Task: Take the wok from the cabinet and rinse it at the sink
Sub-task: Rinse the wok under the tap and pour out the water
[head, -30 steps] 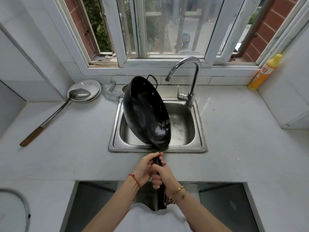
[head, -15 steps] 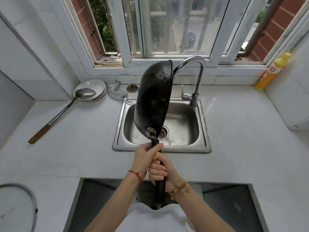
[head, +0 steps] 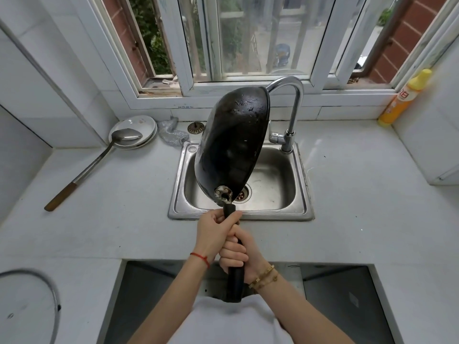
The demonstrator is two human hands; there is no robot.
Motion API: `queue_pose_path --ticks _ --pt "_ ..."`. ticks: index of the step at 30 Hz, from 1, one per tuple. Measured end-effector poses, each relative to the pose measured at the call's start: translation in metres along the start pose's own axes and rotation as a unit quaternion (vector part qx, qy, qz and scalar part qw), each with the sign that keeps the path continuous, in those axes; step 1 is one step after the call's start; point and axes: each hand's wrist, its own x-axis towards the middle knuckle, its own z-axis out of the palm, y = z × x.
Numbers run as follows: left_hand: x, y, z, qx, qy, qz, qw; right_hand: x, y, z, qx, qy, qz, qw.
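Landmark is the sink [head: 301, 187], steel, set in a pale counter [head: 360, 207]. Far left of the sink, at the counter's near edge, a glass lid [head: 53, 294] is partly cut off by the frame. Left of the sink a long ladle [head: 99, 160] lies with its bowl on stacked plates [head: 146, 124]; bare counter between it and the sink rim. A steel scrubber [head: 171, 132] sits just beside the sink's back-left corner. Wok [head: 231, 142] is held on edge over the sink, dark underside toward camera, top rim near the faucet [head: 294, 105] spout. Left hand [head: 213, 234] grips the wok handle [head: 234, 276] near the pan, right hand [head: 239, 254] is wrapped round it just below. Right of the sink is open counter, with a yellow bottle [head: 403, 98] at the back wall. Window behind the sink.
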Motion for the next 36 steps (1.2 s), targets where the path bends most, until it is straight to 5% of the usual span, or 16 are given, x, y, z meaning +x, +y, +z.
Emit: queue_pose_path --ticks 36 --pt "0.001 0.008 -0.022 -0.044 0.032 0.019 0.998 0.018 0.002 0.016 -0.079 -0.003 0.027 0.996"
